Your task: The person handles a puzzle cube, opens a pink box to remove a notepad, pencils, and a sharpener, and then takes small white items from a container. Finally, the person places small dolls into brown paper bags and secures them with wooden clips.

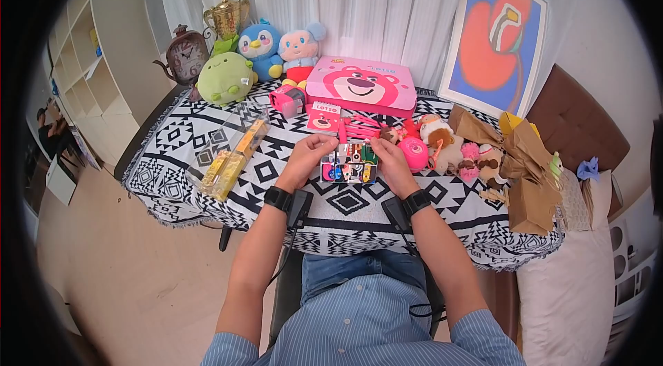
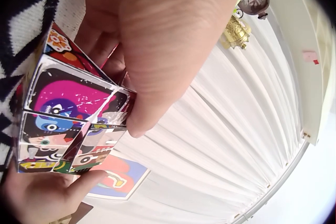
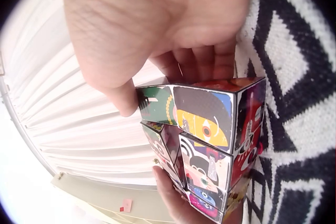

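I am seeing clear plastic packaging (image 1: 211, 148) with yellow contents (image 1: 228, 171) showing through on the left; at the back a pink box (image 1: 362, 83) is lying closed, hiding its inside, and on the right a brown paper bag (image 1: 532, 207) is standing, its contents escaping me. Over the middle of the patterned cloth (image 1: 349, 201), the left hand (image 1: 309, 159) and the right hand (image 1: 395, 167) are pinching opposite ends of an illustrated block puzzle (image 1: 350, 164), thumbs and fingers parting only by its thickness. Its long axis is running left to right, hand to hand, printed faces pointing up toward the head camera, gaps showing between some blocks.
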### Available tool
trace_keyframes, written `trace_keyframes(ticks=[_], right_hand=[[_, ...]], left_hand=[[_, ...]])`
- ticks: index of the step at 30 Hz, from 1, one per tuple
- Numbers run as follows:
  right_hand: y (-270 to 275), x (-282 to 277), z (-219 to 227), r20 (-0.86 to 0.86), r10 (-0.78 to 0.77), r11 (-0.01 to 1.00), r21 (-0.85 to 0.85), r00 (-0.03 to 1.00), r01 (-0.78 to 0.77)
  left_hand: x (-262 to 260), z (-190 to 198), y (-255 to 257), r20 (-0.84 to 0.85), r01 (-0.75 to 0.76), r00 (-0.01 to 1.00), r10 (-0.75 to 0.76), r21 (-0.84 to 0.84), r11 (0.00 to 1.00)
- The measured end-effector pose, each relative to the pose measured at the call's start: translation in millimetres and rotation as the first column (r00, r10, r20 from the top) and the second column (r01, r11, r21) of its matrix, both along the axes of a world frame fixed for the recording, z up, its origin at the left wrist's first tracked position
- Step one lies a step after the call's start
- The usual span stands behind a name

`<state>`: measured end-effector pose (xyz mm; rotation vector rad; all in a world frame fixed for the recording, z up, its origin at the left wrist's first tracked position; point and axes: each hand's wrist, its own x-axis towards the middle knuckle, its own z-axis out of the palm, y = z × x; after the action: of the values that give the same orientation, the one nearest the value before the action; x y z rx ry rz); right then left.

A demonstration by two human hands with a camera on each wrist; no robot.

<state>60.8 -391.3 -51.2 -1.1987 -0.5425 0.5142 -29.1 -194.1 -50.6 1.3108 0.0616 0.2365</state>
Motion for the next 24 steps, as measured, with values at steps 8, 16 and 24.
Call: trace_keyframes(ticks=[8, 16, 24], right_hand=[[-11.6, -8.8, -5.6, 0.080, -0.111, 0.985, -0.125, 0.991, 0.120], [-37.9, -44.6, 8.5, 0.546, -0.056, 0.841, -0.425, 0.836, 0.334], [-50.6, -80.4, -2.5, 0.493, -0.184, 0.867, -0.327, 0.851, 0.376]], left_hand=[[-15.5, 3.3, -9.8, 0.005, 0.037, 0.999, -0.042, 0.381, 0.924], [-53.8, 8.3, -35.6, 0.094, -0.115, 0.993, 0.071, 0.640, 0.760], [-66.6, -3.9, -64.1, 0.235, -0.201, 0.971, 0.049, 0.686, 0.699]])
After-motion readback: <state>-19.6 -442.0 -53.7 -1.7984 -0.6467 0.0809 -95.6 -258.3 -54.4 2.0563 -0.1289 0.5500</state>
